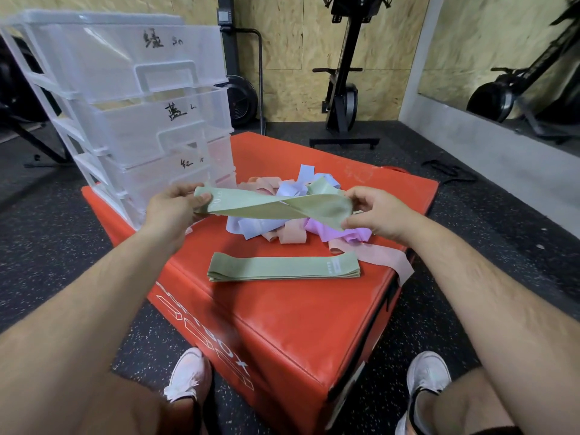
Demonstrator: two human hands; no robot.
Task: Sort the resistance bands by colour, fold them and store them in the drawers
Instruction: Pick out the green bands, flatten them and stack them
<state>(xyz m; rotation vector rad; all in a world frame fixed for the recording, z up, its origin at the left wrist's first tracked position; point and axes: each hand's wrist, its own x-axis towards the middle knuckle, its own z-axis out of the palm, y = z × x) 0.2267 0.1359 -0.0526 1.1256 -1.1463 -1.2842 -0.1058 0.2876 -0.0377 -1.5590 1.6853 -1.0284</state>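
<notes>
Resistance bands at the sorting stage, head-camera view. I held one green band (273,207) in the air above the loose pile (284,191), stretched between both hands with a single twist near its middle. My left hand (171,205) pinched the band's left end between thumb and curled fingers. My right hand (375,213) gripped the right end, fingers curled over the top and thumb below. White print showed on the band just beside the left hand, too small for me to read with confidence.

The pile lay on the red padded box (282,324), toward its far side. It tangled together lavender bands (251,226), peach-pink bands (293,235) and a purple band (326,230). Nearer to me on the same box, a stack of green bands (282,268) lay flat, one on another with edges roughly aligned, apart from the pile. One pink band (386,255) trailed from the pile to the box's right edge and hung over it.

The clear plastic drawer unit (141,105) stood on the box's far left corner, and three of its drawer fronts carried handwritten black characters. The box rested on the dark speckled floor (470,215), with my two white shoes (188,375) at its near side. A black exercise machine (343,98) stood against the board wall behind.
</notes>
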